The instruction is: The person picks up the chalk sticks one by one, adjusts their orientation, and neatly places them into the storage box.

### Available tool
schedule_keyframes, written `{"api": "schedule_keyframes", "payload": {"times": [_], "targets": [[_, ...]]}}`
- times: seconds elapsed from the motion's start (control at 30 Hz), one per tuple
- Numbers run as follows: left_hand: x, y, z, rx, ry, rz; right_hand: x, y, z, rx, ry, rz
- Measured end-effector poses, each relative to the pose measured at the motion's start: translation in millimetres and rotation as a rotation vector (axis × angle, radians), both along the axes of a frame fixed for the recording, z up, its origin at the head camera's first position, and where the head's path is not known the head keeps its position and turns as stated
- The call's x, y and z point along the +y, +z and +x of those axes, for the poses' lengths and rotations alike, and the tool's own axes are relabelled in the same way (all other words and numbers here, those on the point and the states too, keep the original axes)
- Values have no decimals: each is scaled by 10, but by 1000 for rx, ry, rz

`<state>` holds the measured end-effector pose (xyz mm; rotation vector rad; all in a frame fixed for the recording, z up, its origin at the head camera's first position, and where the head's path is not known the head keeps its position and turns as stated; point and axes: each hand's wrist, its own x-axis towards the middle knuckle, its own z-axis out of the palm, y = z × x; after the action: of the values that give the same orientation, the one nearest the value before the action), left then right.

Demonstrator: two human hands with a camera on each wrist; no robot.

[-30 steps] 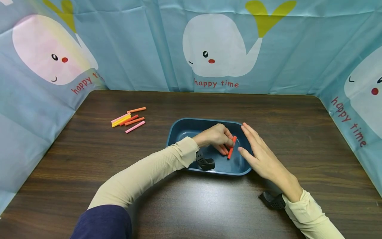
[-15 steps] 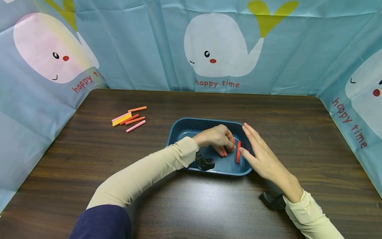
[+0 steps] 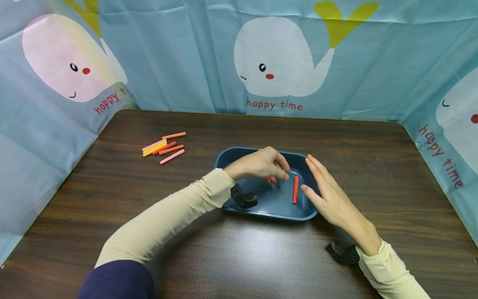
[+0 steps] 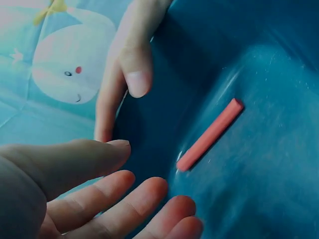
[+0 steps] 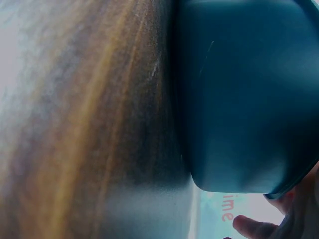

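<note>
A red stick (image 3: pixel 295 189), which looks like a piece of chalk, lies in the right part of a dark blue tray (image 3: pixel 261 214). In the left wrist view the red stick (image 4: pixel 210 135) rests on the tray floor, apart from the fingers. My left hand (image 3: pixel 263 162) hovers over the tray with fingers loosely bent and nothing between them. At the tray's right end, my right hand (image 3: pixel 330 198) rests against the rim, its fingers straight and its thumb over the inner side. The right wrist view shows the tray's outer wall (image 5: pixel 244 99) and part of that hand.
Several loose sticks in pink (image 3: pixel 172 157), yellow (image 3: pixel 154 149), orange (image 3: pixel 174 135) and red lie on the brown wooden table (image 3: pixel 93 199), left of the tray. A light blue curtain (image 3: pixel 201 62) with whale prints hangs behind and beside the table.
My left hand held the red stick, let it go onto the tray floor near the right end, then drew back up and left. The right hand has stayed at the rim.
</note>
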<state>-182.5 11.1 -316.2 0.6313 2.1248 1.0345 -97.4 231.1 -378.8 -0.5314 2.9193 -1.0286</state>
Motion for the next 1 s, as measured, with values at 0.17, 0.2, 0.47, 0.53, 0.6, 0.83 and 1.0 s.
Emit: {"api": "schedule_keyframes", "payload": {"times": [0.17, 0.2, 0.47, 0.53, 0.6, 0.83, 1.0], "targets": [[-124, 78, -9, 9, 38, 35, -6, 2, -2, 0, 3, -2], [-147, 92, -12, 11, 47, 41, -7, 2, -3, 2, 3, 0], [-297, 164, -35, 55, 83, 62, -3, 7, -2, -5, -4, 14], [-328, 173, -41, 70, 86, 59, -1, 8, -4, -1, -3, 10], [-356, 186, -47, 79, 88, 61, -1, 10, -7, 2, -4, 7], [-474, 232, -61, 71, 112, 81, -6, 18, -3, -4, -7, 3], [-573, 262, -73, 78, 134, 81, -7, 14, 1, 5, -7, 8]]}}
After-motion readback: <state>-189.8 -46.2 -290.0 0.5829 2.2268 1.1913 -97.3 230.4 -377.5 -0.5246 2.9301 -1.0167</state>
